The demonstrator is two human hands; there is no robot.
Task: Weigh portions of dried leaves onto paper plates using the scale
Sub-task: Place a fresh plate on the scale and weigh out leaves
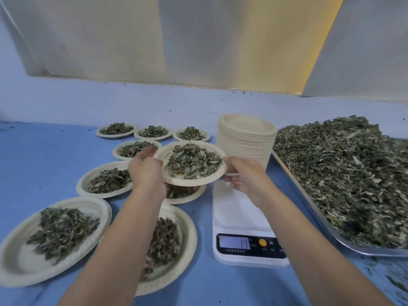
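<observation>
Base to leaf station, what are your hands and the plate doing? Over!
Both on: left hand and right hand grip the leaf plate by its rim. Plate in the air, off the scale. Another filled plate right beneath it.

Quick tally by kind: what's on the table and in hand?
Filled paper plates on table: 8
Filled paper plate held by left hand and right hand: 1
Stack of empty paper plates: 1
Scale: 1
Tray of dried leaves: 1
Total: 12
</observation>
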